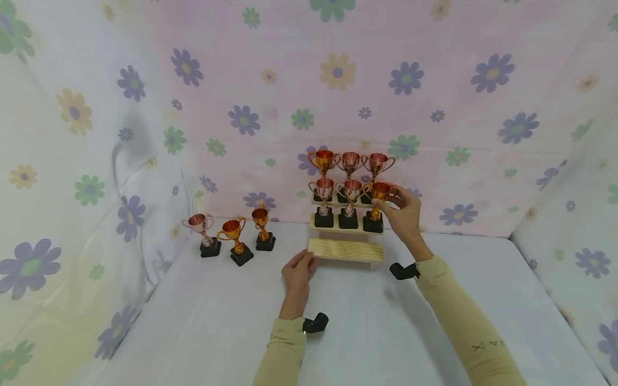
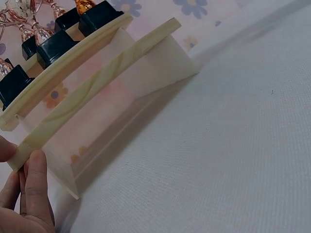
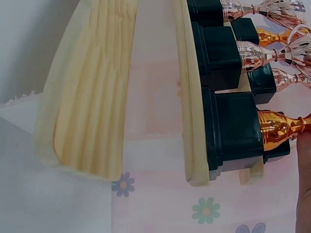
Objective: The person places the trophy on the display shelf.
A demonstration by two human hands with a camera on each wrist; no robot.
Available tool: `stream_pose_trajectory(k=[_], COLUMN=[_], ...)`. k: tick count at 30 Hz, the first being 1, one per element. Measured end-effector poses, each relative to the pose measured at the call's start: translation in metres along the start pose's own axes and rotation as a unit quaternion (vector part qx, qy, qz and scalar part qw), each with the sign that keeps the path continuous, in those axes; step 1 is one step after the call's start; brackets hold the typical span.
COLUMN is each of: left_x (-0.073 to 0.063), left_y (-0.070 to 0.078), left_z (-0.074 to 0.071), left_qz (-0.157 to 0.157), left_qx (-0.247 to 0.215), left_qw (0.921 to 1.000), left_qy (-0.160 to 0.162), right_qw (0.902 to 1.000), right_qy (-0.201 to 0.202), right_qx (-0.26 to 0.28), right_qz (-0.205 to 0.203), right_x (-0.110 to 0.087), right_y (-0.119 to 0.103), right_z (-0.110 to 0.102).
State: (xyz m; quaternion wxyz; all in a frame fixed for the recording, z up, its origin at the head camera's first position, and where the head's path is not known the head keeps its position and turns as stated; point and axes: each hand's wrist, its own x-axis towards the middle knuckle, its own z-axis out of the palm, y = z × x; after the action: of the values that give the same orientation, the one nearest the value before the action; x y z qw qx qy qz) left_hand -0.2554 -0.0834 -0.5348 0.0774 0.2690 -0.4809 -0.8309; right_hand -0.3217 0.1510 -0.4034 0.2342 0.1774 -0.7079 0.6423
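A three-tier wooden display stand point(image 1: 345, 249) has small trophy cups on its top and middle tiers. At the right end of the middle tier, my right hand point(image 1: 404, 213) holds a gold trophy cup point(image 1: 381, 190) by its side; its black base point(image 3: 235, 131) rests on the wood. My left hand point(image 1: 298, 272) pinches the left end of the lowest tier, thumb above and fingers beneath in the left wrist view. Beside the gold cup stand two rose-gold trophy cups point(image 1: 353, 188). Only part of the right hand shows in the right wrist view.
Left of the stand, a rose-gold trophy cup point(image 1: 199, 224) and two gold trophy cups point(image 1: 232, 230) stand on the white tabletop point(image 1: 193, 321). One gold and two rose-gold cups occupy the top tier. Flowered cloth point(image 1: 270, 86) hangs behind and at both sides.
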Motion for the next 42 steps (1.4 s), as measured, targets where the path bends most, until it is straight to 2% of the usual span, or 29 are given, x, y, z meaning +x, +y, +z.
stream_pose_trajectory(k=[3, 8, 11, 13, 15, 17, 19, 22, 25, 27, 30, 33, 36, 42], left_x=[-0.002, -0.005, -0.005, -0.005, -0.006, -0.007, -0.009, -0.012, -0.014, -0.014, -0.009, -0.002, 0.004, 0.009], left_y=[-0.001, 0.001, 0.004, 0.008, 0.015, 0.021, 0.029, 0.040, 0.052, 0.060, 0.072, 0.086, 0.099, 0.123], left_z=[-0.002, -0.005, -0.005, -0.006, -0.007, -0.012, -0.020, -0.037, -0.055, -0.067, -0.079, -0.087, -0.091, -0.091], left_qz=[0.000, 0.003, 0.026, 0.065, 0.115, 0.167, 0.206, 0.237, 0.254, 0.268, 0.291, 0.309, 0.320, 0.333], left_qx=[0.001, 0.013, 0.030, 0.071, 0.126, 0.184, 0.221, 0.252, 0.271, 0.265, 0.245, 0.218, 0.200, 0.193], left_qw=[1.0000, 0.9999, 0.9992, 0.9954, 0.9851, 0.9681, 0.9524, 0.9366, 0.9237, 0.9186, 0.9112, 0.9073, 0.9075, 0.9096], left_qy=[0.003, 0.007, 0.002, 0.005, 0.016, 0.030, 0.041, 0.058, 0.094, 0.119, 0.158, 0.183, 0.184, 0.156], right_qw=[0.9999, 0.9981, 0.9957, 0.9937, 0.9902, 0.9844, 0.9753, 0.9560, 0.9399, 0.9351, 0.9316, 0.9208, 0.9078, 0.8877], right_qy=[0.012, 0.036, 0.045, 0.043, 0.033, 0.023, 0.012, -0.003, -0.008, 0.002, 0.026, 0.035, 0.037, 0.038], right_qx=[0.007, 0.000, -0.014, -0.022, -0.032, -0.037, -0.047, -0.060, -0.059, -0.045, 0.005, 0.054, 0.087, 0.144], right_qz=[0.009, 0.050, 0.079, 0.101, 0.132, 0.171, 0.216, 0.287, 0.336, 0.351, 0.362, 0.385, 0.409, 0.436], right_x=[-0.005, -0.014, -0.020, -0.027, -0.038, -0.052, -0.067, -0.088, -0.102, -0.109, -0.115, -0.118, -0.120, -0.118], right_y=[0.003, 0.007, 0.007, 0.006, 0.006, 0.022, 0.038, 0.060, 0.060, 0.061, 0.065, 0.069, 0.070, 0.066], right_z=[0.002, 0.006, 0.007, 0.006, 0.004, 0.000, -0.002, -0.004, -0.004, -0.004, -0.003, 0.000, 0.003, 0.002])
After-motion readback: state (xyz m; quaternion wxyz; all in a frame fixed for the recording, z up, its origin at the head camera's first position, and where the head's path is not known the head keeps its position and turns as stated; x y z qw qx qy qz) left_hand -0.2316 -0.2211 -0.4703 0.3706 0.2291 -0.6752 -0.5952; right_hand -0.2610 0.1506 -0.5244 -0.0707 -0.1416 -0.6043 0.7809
